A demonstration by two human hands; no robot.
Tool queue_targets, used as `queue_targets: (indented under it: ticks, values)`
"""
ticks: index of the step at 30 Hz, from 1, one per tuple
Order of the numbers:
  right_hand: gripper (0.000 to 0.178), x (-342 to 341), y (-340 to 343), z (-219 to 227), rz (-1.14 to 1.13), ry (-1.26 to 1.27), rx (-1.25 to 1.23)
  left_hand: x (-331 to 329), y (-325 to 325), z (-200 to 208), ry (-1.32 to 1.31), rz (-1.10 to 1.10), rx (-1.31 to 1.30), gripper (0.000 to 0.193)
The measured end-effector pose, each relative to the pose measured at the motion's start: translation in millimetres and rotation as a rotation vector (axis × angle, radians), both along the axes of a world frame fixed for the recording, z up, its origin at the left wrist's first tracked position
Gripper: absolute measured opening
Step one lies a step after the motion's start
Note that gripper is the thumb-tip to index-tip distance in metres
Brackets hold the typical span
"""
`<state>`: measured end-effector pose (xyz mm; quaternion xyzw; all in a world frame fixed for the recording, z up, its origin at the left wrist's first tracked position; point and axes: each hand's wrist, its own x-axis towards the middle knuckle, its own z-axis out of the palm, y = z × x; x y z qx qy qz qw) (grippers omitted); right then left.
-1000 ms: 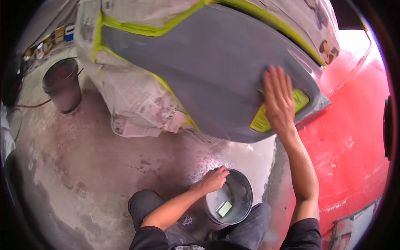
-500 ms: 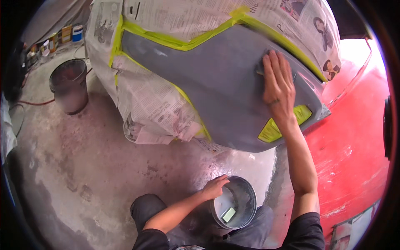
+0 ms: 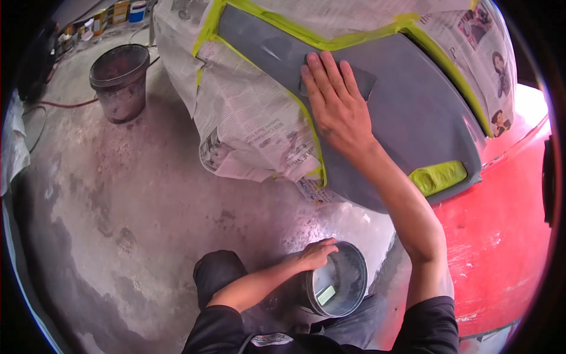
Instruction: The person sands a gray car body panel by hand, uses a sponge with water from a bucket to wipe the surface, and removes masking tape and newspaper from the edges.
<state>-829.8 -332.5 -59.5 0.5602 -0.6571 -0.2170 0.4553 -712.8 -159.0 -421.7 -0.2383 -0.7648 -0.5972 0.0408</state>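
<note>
My right hand (image 3: 338, 112) lies with stretched fingers over a dark sheet of sandpaper (image 3: 365, 84), holding it flat against a grey car panel (image 3: 413, 94). The sheet's edges show on both sides of the fingers; the thumb is hidden. Yellow-green masking tape (image 3: 330, 43) borders the panel, and newspaper (image 3: 253, 121) covers the parts around it. Down by my knees, my left hand (image 3: 316, 255) grips the rim of a dark bucket (image 3: 361, 268). Inside the bucket, a small pale-green block (image 3: 325, 294) rests near the bottom.
Another dark bucket (image 3: 121, 88) stands on the stained concrete floor (image 3: 147, 206) at the left, beside a red hose (image 3: 68, 105). Cans and a blue-and-white tub (image 3: 137, 12) line the far left. A red panel (image 3: 495, 236) spreads along the right.
My right hand has swept left across the grey panel with the sandpaper. My left hand keeps its grip on the bucket rim. The whole view has shifted slightly.
</note>
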Motion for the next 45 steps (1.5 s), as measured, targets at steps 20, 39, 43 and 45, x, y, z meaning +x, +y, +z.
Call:
queue_targets:
  ticks: [20,39,43,45]
  values:
    - [0.051,12,-54,-15,-0.12,0.165,0.046,3,-6,2,-0.063,-0.008,-0.073,0.047]
    - [0.05,19,-34,-30,-0.114,0.167,-0.117,3,-21,0,-0.084,-0.068,-0.13,0.046]
    - [0.052,10,-91,-12,-0.085,0.175,0.034,3,-7,17,-0.048,-0.074,-0.131,0.046]
    - [0.053,10,-98,-12,0.002,0.108,-0.009,1,-8,3,-0.048,-0.045,-0.131,0.047]
